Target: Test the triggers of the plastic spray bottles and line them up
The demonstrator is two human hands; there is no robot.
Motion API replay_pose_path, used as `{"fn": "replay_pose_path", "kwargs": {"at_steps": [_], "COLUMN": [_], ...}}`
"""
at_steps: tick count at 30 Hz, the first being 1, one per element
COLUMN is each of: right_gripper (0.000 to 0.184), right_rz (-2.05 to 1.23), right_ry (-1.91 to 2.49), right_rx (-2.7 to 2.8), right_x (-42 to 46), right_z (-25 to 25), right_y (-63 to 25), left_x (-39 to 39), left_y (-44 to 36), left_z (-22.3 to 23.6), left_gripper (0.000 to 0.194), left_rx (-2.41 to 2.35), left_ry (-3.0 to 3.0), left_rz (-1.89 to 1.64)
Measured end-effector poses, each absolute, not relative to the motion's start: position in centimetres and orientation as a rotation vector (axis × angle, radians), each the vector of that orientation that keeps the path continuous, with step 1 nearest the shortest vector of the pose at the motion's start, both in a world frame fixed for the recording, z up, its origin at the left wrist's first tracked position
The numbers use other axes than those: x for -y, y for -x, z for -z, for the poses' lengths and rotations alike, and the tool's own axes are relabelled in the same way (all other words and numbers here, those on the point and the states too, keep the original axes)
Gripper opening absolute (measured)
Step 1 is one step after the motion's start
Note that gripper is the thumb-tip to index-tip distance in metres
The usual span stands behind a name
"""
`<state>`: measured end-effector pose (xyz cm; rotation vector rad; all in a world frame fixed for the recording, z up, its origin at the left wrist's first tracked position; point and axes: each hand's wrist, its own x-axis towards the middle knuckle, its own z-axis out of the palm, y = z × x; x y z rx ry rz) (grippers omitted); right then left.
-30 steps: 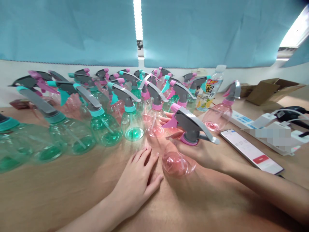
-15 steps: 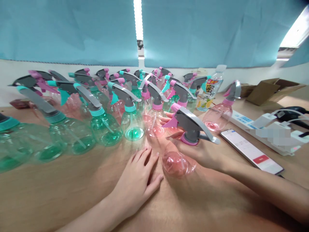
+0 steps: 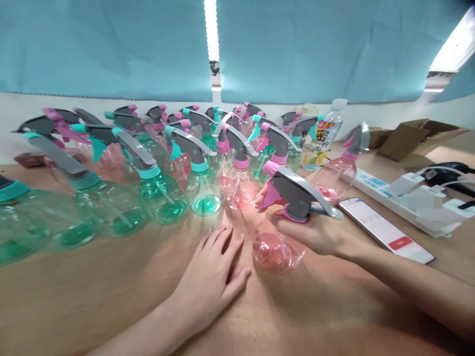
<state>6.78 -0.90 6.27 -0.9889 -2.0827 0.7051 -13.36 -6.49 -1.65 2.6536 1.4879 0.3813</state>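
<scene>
My right hand [image 3: 315, 235] is wrapped around the neck of a pink spray bottle [image 3: 276, 252], from behind and the right. Its fingertips show beside the pink trigger, below the grey sprayer head. The clear pink body tilts over the table. My left hand [image 3: 210, 272] lies flat on the wood, fingers stretched out, holding nothing. Just beyond its fingertips stand a green spray bottle [image 3: 204, 195] with a teal collar and another pink spray bottle [image 3: 240, 185].
Several green and pink spray bottles crowd the back and left of the table [image 3: 122, 301]. On the right are a phone [image 3: 386, 230], a power strip [image 3: 374, 185] with plugs, another pink spray bottle [image 3: 336, 173], a labelled drink bottle [image 3: 322, 136] and a cardboard box [image 3: 411, 141].
The held spray bottle has shifted slightly right with my right hand. My right fingers, earlier stretched past the trigger, are now drawn in closer to it. My left hand stays put.
</scene>
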Motion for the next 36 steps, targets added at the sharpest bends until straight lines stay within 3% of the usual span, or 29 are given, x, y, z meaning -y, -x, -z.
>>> {"fn": "replay_pose_path", "kwargs": {"at_steps": [4,18,28,31,36], "right_gripper": [0.015,0.003,0.019,0.033,0.039], "right_rz": [-0.684,-0.743,-0.719,-0.722,-0.517], "right_ry": [0.937,1.051,1.103,1.117,1.232], "right_rx": [2.127,2.026,2.000,1.941,2.019], "right_x": [1.1,1.4,2.0,2.3,2.6], "right_z": [-6.9,-5.2,-6.0,-5.7,-5.7], "right_y": [-6.8,-6.6,-5.8,-5.8,-6.7], "left_x": [6.5,6.7,6.7,6.8,6.7], "left_y": [13.4,13.4,13.3,13.2,13.2], "left_z": [1.6,2.1,2.2,2.0,1.7], "left_gripper": [0.045,0.044,0.044,0.044,0.041], "left_rx": [-1.487,-1.474,-1.484,-1.484,-1.468], "left_ry": [-2.650,-2.646,-2.640,-2.625,-2.614], "left_rz": [-0.398,-0.455,-0.426,-0.417,-0.431]}}
